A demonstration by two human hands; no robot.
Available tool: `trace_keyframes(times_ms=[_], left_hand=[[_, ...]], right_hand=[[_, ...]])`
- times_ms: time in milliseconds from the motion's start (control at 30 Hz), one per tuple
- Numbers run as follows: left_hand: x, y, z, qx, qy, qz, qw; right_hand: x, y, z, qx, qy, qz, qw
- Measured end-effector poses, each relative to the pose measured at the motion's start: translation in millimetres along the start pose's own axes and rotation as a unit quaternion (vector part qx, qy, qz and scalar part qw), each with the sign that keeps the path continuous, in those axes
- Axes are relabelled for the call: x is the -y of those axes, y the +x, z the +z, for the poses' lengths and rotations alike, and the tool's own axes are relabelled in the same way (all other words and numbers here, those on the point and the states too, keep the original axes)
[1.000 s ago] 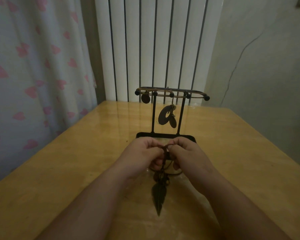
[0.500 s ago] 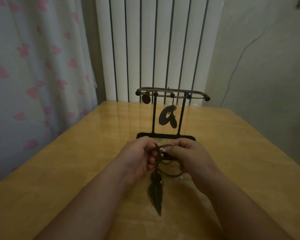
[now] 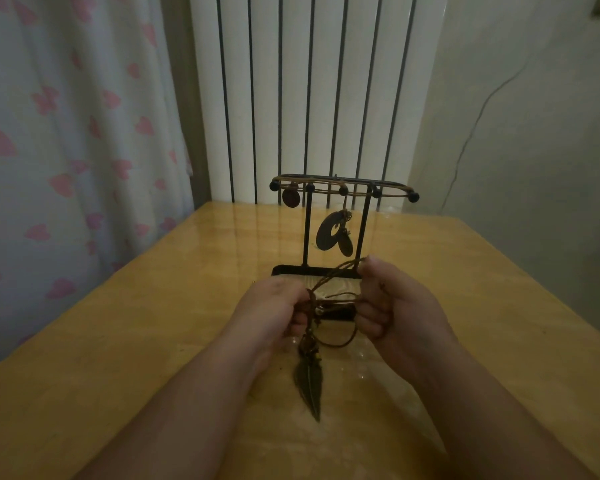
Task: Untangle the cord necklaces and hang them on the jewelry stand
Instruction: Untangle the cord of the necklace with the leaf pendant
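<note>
A black metal jewelry stand (image 3: 340,268) stands mid-table with cord necklaces draped over its top bar; a round disc pendant (image 3: 290,197) and an oval ring pendant (image 3: 333,233) hang from them. In front of the stand my left hand (image 3: 274,311) and my right hand (image 3: 392,303) each grip the brown cord of a necklace (image 3: 333,277), stretched between them. Its dark feather pendant (image 3: 309,382) dangles down onto the table below my hands.
The wooden table (image 3: 153,323) runs back to a white radiator (image 3: 309,91). A curtain with pink hearts (image 3: 66,133) hangs at the left, a plain wall (image 3: 516,133) at the right.
My hands have moved apart, the right one up and to the right, pulling the cord taut into an open loop. The feather pendant still hangs below.
</note>
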State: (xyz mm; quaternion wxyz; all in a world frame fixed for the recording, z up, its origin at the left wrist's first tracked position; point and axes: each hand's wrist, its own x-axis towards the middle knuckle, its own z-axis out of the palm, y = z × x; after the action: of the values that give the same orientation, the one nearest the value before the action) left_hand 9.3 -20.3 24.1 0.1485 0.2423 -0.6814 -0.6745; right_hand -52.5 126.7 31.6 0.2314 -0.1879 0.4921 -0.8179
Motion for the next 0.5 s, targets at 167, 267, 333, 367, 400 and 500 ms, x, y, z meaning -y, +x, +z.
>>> trace_keyframes(times_ms=[167,267,333,367,400,500], left_hand=[[1.5,1.9,-4.1,0.000,0.014,0.039,0.999],[-0.2,1.6,-5.5,0.008,-0.069,0.018,0.997],[-1.7,0.9,-6.7,0.014,-0.110,0.012,0.994],[-1.9,0.7,-7.1,0.019,-0.114,0.014,0.993],[-1.7,0.5,-7.3,0.027,-0.111,0.017,0.993],[-0.3,-0.5,-7.3,0.045,-0.087,0.028,0.995]], right_hand=[[0.0,0.3,1.0,-0.073,-0.037,0.004,0.997],[1.9,1.5,-0.1,-0.157,0.012,0.003,0.988],[2.7,0.5,0.5,-0.196,-0.060,-0.003,0.979],[3.4,-0.3,1.4,-0.203,-0.116,-0.004,0.972],[4.1,-1.1,2.2,-0.202,-0.167,-0.007,0.965],[5.8,-3.6,4.5,-0.177,-0.257,-0.026,0.950]])
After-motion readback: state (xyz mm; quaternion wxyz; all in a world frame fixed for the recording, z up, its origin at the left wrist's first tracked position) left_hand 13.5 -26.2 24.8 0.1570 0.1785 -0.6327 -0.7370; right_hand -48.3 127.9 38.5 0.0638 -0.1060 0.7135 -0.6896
